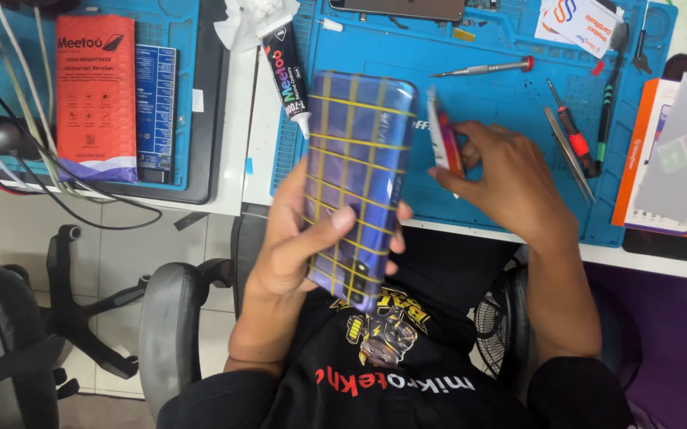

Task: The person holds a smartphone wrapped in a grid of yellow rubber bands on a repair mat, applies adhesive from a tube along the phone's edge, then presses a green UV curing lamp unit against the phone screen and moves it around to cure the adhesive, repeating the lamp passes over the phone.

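My left hand (299,238) grips a blue phone (357,171), its glossy back criss-crossed by several thin yellow bands, held upright over my lap with the thumb across its lower half. My right hand (502,179) pinches a thin flat card-like tool (443,139), red and white, edge-on next to the phone's upper right side. Both hands hover at the front edge of a blue work mat (486,95).
A black glue tube (286,75) lies left of the phone. Screwdrivers (572,135), tweezers (567,155) and a metal driver (482,69) rest on the mat. An orange-edged box (661,155) sits right. A red packet (95,95) lies on the left mat. A chair arm (170,318) is lower left.
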Tool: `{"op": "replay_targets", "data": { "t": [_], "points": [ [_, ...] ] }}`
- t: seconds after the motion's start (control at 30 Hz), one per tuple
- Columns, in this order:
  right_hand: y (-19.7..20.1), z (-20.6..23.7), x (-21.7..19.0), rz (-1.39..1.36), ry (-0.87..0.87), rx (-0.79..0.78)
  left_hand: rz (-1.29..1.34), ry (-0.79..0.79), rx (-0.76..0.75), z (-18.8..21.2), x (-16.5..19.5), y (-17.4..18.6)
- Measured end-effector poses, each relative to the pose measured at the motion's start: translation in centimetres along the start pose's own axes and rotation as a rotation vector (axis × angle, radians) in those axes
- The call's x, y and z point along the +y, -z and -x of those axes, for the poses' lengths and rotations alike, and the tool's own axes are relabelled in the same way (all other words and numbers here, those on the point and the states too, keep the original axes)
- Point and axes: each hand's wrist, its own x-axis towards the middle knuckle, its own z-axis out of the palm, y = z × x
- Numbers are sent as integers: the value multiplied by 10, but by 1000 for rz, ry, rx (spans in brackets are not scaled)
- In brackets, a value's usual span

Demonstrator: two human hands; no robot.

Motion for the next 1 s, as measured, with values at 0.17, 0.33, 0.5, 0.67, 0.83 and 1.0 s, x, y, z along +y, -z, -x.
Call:
{"op": "replay_targets", "data": {
  "t": [0.17,0.33,0.5,0.67,0.83,1.0],
  "points": [
    [9,9,-11,227,-1,71,141,155,-102,-1,-4,-6],
    [25,38,-17,34,519,666,139,257,-122,-1,-7,-11],
    [17,42,3,195,1003,944,96,273,-166,-3,-6,-18],
    [4,44,12,133,968,971,55,282,-175,-4,-5,-23],
    [9,48,3,164,970,901,59,268,-181,-5,-5,-27],
    [10,53,-7,132,952,911,42,258,-180,-4,-5,-28]
  ]
}}
